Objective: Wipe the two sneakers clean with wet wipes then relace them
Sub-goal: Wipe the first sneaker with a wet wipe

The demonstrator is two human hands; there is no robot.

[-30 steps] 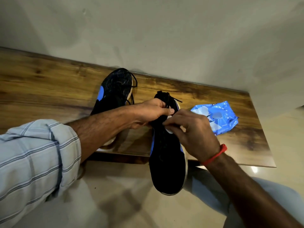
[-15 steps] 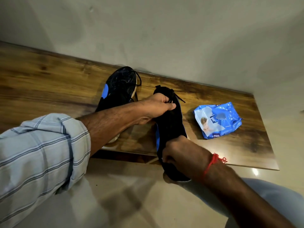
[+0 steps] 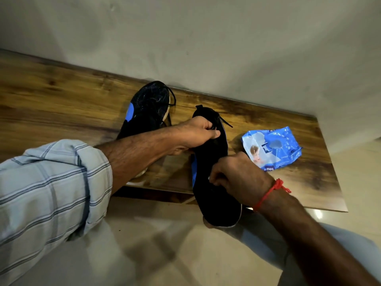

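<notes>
Wooden tabletop [image 3: 61, 104] runs along a grey wall [image 3: 206, 38], pale tiled floor [image 3: 144, 254] below it. Left arm in a rolled-up light blue checked sleeve [image 3: 47, 188] reaches across from the left. Two black sneakers with blue patches: far sneaker [image 3: 148, 110] lies on the tabletop close to the wall, partly hidden behind the left forearm, loose lace trailing off its right side; near sneaker [image 3: 208, 162] is held at the tabletop's front edge, one end sticking out over the floor, the other end over the tabletop. Blue wet wipes pack [image 3: 272, 148] lies flat on the tabletop just right of the near sneaker, not touching it. Left hand [image 3: 195, 133] grips the near sneaker at its far end, grip clamped, fingers curled round the opening by the black laces [image 3: 225, 122]. Right hand [image 3: 237, 178], red thread [image 3: 270, 193] on the wrist, sits on the sneaker's middle with fingers curled tight, grip together on a small white wipe [image 3: 209, 178], barely visible at the fingertips.
</notes>
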